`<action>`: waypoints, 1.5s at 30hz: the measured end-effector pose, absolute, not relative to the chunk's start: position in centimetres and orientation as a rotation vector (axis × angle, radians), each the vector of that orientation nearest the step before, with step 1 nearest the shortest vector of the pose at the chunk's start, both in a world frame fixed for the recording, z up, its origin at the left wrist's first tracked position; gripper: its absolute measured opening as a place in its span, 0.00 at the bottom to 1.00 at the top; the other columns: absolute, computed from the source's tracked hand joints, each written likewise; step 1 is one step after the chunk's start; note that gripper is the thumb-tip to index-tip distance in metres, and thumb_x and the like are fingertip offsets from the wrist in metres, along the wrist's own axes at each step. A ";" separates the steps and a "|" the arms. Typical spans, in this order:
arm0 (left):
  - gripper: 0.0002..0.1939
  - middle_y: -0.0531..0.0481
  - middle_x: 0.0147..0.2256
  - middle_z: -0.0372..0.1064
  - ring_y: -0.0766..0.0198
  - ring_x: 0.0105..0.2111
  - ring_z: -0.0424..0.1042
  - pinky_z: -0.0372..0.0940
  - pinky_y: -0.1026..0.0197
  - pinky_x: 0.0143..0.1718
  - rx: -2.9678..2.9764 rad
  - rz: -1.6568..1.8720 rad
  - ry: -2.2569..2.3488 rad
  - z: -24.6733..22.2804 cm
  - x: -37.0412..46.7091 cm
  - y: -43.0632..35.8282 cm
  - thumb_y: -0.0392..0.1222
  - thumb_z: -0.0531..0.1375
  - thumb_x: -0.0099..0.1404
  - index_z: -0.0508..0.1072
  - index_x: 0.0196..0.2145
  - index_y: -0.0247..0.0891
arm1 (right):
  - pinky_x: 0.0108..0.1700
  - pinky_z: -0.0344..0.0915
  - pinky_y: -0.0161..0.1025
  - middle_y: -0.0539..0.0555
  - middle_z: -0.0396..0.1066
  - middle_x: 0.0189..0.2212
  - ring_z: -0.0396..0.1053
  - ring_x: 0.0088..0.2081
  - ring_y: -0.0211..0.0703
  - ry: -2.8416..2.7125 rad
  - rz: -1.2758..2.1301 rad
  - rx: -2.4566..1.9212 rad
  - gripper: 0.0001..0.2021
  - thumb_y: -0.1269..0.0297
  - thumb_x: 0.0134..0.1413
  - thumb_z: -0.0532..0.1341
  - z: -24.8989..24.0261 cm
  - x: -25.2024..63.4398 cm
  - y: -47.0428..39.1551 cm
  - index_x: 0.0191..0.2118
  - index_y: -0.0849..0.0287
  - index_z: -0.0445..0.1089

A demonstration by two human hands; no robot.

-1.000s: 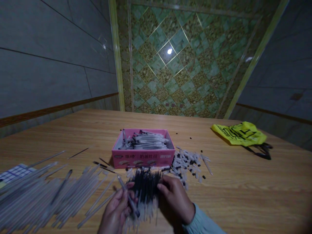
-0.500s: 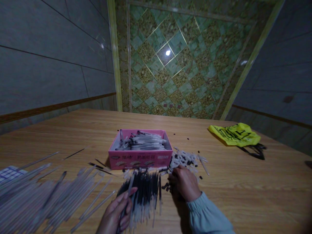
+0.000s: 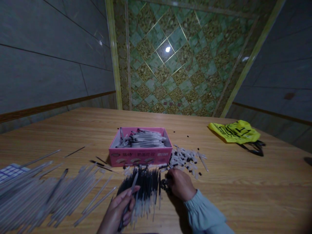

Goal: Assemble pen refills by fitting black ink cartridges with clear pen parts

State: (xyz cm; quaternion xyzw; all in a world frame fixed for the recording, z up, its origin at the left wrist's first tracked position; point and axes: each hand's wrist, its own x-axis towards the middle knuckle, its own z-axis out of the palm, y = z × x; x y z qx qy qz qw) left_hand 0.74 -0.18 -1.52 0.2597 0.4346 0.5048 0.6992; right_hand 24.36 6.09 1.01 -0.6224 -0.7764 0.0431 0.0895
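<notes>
We see the left hand, lower centre of the frame, closed around a slim, translucent plastic pen, tip up, over a bundle of thin dark refills with pale ends. The right hand, right of it, has its fingers bent down at small black plastic plugs; we can't tell if one is pinched. Loose clear plastic tubes fill the lower left; small white and black plastic caps lie right of the pink cardboard box, mid-frame, which holds more pens. We judge the pen light, stiff, smooth and apt to roll; best held mid-barrel. Refills look thin and bendy, better taken by the body than the tip; plugs need a fingertip pinch. Box front has Chinese characters, the last two of the main line seemingly 吐司; its small logo is too blurred. Black lettering on the yellow bag, right side, we can't read.
</notes>
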 end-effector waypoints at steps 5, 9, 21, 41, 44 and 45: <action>0.27 0.60 0.17 0.57 0.80 0.11 0.44 0.35 0.68 0.15 0.693 1.071 1.030 -1.4 0.8 -0.4 0.56 0.64 0.49 0.73 0.42 0.34 | 0.34 0.54 0.34 0.52 0.72 0.35 0.69 0.38 0.45 -2.269 0.234 -1.719 0.09 0.72 0.43 0.60 1.3 23.5 5.6 0.34 0.55 0.71; 0.30 0.59 0.18 0.55 0.79 0.13 0.44 0.36 0.67 0.16 0.892 1.026 1.135 -1.3 1.0 -0.6 0.59 0.62 0.50 0.74 0.43 0.32 | 0.34 0.54 0.35 0.52 0.73 0.33 0.68 0.36 0.46 -2.257 0.247 -1.662 0.07 0.67 0.44 0.63 1.3 23.2 5.3 0.34 0.56 0.71; 0.33 0.58 0.16 0.52 0.74 0.15 0.45 0.37 0.67 0.16 1.138 0.929 1.220 -1.0 1.3 -0.8 0.63 0.59 0.50 0.77 0.41 0.31 | 0.37 0.63 0.36 0.53 0.72 0.30 0.68 0.34 0.43 -1.702 1.051 -1.031 0.08 0.64 0.51 0.60 1.1 22.0 5.6 0.35 0.61 0.73; 0.30 0.59 0.14 0.46 0.72 0.16 0.46 0.41 0.67 0.17 1.161 0.904 1.219 -0.3 1.4 -1.1 0.62 0.59 0.51 0.79 0.37 0.30 | 0.38 0.62 0.36 0.53 0.71 0.30 0.67 0.34 0.42 -1.870 0.965 -0.894 0.12 0.57 0.54 0.59 2.0 22.3 5.6 0.35 0.61 0.74; 0.29 0.58 0.15 0.47 0.71 0.17 0.48 0.44 0.67 0.18 1.212 0.889 1.228 0.0 1.3 -1.1 0.61 0.58 0.53 0.79 0.36 0.30 | 0.38 0.61 0.36 0.53 0.70 0.30 0.67 0.34 0.41 -1.923 0.933 -0.877 0.12 0.58 0.55 0.59 2.4 22.2 5.4 0.35 0.62 0.74; 0.28 0.57 0.16 0.50 0.70 0.18 0.49 0.46 0.67 0.19 1.238 0.891 1.234 0.1 1.3 -1.0 0.60 0.58 0.53 0.79 0.35 0.31 | 0.38 0.61 0.36 0.53 0.70 0.29 0.67 0.34 0.41 -1.949 0.912 -0.882 0.12 0.59 0.55 0.58 2.6 22.2 5.3 0.35 0.62 0.74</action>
